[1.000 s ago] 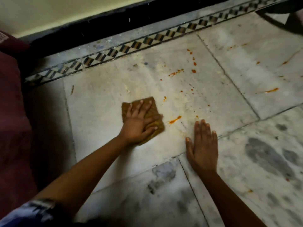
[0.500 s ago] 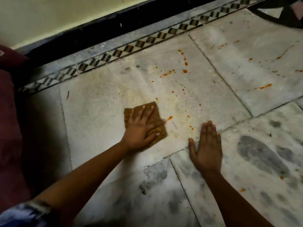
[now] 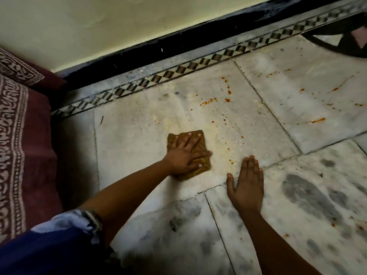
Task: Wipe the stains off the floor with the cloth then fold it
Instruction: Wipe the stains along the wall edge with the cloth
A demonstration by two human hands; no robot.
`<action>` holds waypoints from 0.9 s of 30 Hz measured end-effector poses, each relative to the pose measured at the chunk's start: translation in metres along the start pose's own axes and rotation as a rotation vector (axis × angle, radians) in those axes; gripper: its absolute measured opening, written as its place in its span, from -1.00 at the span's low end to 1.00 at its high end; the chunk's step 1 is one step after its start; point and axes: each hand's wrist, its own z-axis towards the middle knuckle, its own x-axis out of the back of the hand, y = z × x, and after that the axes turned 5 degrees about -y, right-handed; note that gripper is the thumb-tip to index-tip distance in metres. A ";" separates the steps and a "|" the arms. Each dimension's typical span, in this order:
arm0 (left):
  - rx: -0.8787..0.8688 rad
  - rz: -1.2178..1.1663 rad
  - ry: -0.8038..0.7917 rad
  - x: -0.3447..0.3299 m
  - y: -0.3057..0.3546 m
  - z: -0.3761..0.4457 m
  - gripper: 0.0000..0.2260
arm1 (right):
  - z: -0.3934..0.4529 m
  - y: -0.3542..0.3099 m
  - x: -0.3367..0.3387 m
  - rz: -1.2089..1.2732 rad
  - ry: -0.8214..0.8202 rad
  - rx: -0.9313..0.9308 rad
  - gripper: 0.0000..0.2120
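L hand [image 3: 185, 155] lies flat w/ fingers spread, pressing a folded brown cloth [image 3: 199, 163] onto the marble floor [image 3: 135, 139], near frame centre. R hand [image 3: 247, 185] at approx 4 o'clock from the cloth, palm down, fingers straight and together, released, holding nothing, resting across a tile joint. Orange stains [image 3: 227, 100] scattered at 1–2 o'clock from the cloth; a few specks [image 3: 231, 160] between both hands. Maroon patterned fabric [image 3: 23, 135] at 9 o'clock; checkered border strip [image 3: 178, 70] at 12.
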 end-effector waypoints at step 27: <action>-0.162 -0.039 0.265 0.007 0.037 0.073 -0.23 | 0.003 0.046 0.006 -0.074 0.037 -0.117 -0.31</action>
